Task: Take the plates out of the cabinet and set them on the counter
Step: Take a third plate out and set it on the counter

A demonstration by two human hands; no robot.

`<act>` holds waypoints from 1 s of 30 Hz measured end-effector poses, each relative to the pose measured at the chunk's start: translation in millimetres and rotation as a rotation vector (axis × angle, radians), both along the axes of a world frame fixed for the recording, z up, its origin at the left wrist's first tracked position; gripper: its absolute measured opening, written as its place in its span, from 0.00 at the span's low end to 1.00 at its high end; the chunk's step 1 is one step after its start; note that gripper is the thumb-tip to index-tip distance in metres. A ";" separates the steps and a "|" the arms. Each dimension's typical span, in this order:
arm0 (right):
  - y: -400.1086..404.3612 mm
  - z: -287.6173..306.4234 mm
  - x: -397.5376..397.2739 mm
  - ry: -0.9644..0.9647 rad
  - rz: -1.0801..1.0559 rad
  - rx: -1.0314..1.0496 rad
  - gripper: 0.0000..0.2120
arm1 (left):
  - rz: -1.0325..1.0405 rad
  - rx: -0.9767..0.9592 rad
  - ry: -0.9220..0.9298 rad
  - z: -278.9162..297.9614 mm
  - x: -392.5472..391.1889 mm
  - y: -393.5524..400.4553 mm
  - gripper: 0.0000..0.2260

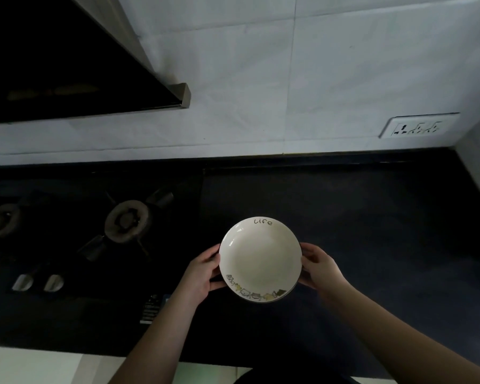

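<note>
Head view, I see one cream plate (260, 259) gripped by left hand (201, 273) and right hand (320, 266), over dark table (372, 217), two burners (128, 221) alongside.

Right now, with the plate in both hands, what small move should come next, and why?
Probably lower the plate straight down onto the dark counter. The left hand and right hand grip opposite rims, and it sits over bare counter right of the gas stove. Whether it already touches the counter is unclear.
</note>
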State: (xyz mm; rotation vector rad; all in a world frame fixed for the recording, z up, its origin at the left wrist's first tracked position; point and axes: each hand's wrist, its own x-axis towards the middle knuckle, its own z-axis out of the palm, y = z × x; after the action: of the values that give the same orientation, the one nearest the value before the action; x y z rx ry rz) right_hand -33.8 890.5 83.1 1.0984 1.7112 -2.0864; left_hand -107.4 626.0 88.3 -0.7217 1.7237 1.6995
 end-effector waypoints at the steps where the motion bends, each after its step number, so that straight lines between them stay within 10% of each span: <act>1: -0.1 -0.8 -1.4 -0.004 0.006 0.000 0.12 | 0.000 -0.007 -0.003 -1.4 -0.5 -0.5 0.14; 30: -11.8 -17.2 -23.3 -0.031 0.036 0.065 0.12 | -0.024 -0.148 0.100 -20.9 -17.5 -8.8 0.12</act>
State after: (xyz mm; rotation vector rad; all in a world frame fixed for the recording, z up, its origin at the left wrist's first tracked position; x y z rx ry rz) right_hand -57.1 878.8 65.9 1.1046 1.7822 -1.9950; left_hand -125.0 617.2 67.5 -0.6885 1.9352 1.6289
